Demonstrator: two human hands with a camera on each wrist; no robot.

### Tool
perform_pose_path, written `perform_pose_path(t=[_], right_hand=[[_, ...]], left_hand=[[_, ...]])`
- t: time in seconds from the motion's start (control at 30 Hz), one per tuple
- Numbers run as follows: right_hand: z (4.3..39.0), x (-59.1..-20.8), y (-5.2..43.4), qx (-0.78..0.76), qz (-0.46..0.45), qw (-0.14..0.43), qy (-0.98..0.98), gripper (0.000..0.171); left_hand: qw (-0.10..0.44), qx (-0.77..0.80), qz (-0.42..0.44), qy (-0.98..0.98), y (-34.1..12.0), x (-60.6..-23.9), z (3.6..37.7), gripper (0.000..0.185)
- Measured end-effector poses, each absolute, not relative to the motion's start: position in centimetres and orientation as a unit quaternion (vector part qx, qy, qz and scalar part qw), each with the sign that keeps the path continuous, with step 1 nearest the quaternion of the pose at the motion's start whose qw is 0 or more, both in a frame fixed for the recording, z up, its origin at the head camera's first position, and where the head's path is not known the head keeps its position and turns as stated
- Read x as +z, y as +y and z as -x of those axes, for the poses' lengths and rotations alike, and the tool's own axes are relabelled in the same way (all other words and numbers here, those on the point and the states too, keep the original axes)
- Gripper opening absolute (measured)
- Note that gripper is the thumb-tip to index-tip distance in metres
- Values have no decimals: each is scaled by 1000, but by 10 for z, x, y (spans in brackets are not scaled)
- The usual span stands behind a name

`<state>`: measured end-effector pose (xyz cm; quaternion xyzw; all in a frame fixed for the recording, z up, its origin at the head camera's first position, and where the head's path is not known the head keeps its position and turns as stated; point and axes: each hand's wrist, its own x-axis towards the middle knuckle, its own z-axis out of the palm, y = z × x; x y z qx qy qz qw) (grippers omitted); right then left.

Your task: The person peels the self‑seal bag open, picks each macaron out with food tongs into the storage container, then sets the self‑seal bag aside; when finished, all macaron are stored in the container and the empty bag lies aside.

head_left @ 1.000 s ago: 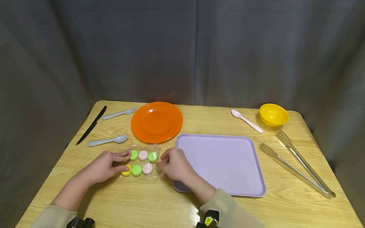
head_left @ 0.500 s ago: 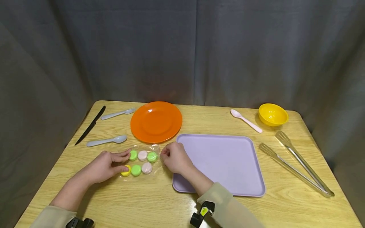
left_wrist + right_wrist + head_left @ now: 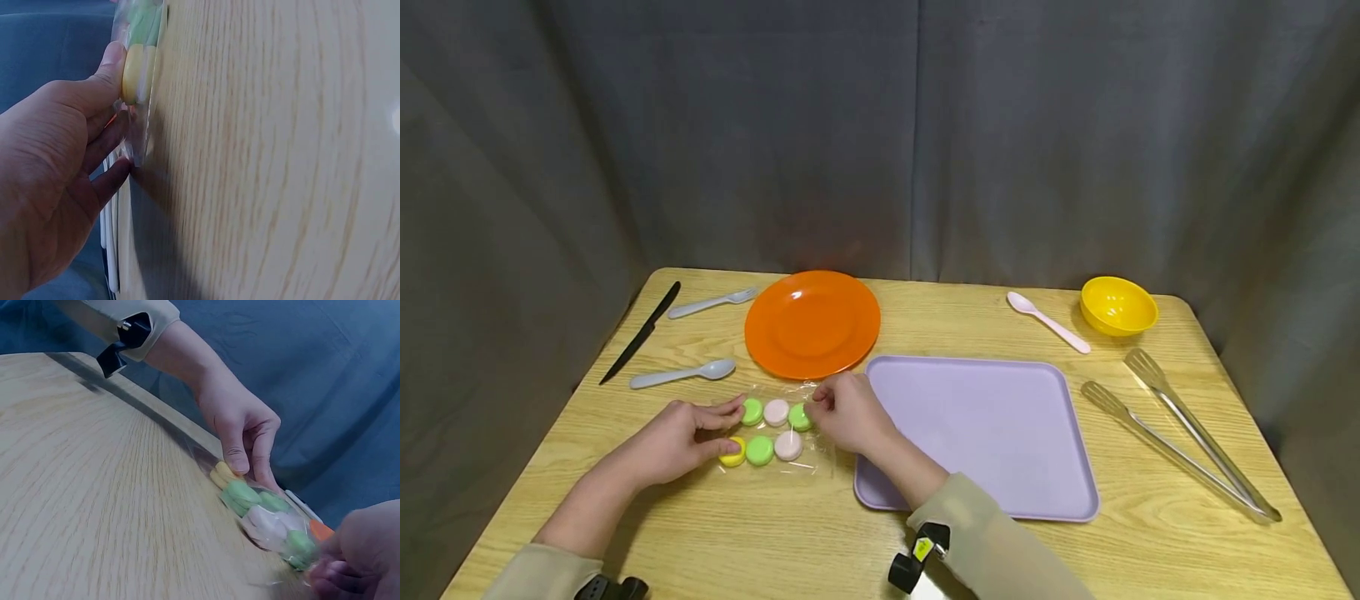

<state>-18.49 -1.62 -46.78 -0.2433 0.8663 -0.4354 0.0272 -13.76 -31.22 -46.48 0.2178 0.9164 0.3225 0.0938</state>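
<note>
A clear plastic bag (image 3: 775,429) with several green, pink and yellow macarons lies flat on the wooden table. Over its left end rests my left hand (image 3: 673,437), the thumb on the yellow macaron (image 3: 139,74) through the film and the fingers along the far edge. At the bag's right end, my right hand (image 3: 853,417) has thumb and forefinger pinched together on the film beside a green macaron (image 3: 800,417). The right wrist view shows both hands at the bag; there the right fingers (image 3: 337,572) are blurred and partly cut off.
A purple tray (image 3: 977,433) lies just right of the bag, under my right forearm. Behind are an orange plate (image 3: 812,325), grey spoon (image 3: 681,373), grey fork (image 3: 711,302) and black knife (image 3: 640,333). Farther right: pink spoon (image 3: 1048,322), yellow bowl (image 3: 1118,307), metal tongs (image 3: 1187,442).
My right hand moved off the bag's right edge up and right, then came back left to its upper right corner. My left hand stayed in place on the bag.
</note>
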Motion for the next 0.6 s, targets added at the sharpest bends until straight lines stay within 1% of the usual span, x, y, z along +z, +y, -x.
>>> perform_pose_path(t=[0.07,0.2,0.27,0.43,0.53,0.6], right_hand=[[185,-468,-17,-423,236,23,875,18],[184,-465,-13,-386,205,0,900,29],[183,-464,-11,-371,192,-9,908,31],[181,-464,-4,-372,182,-15,910,21],[183,-463,3,-387,191,-38,901,14],[184,-461,9,-393,213,-53,893,8]], left_hand=[[95,325,-217,916,-313,-466,137,55],[91,327,-218,915,-314,-466,136,55],[89,327,-217,915,-314,-466,135,55],[91,327,-215,916,-315,-466,133,55],[91,329,-220,914,-314,-466,134,55],[89,329,-224,913,-313,-465,135,55]])
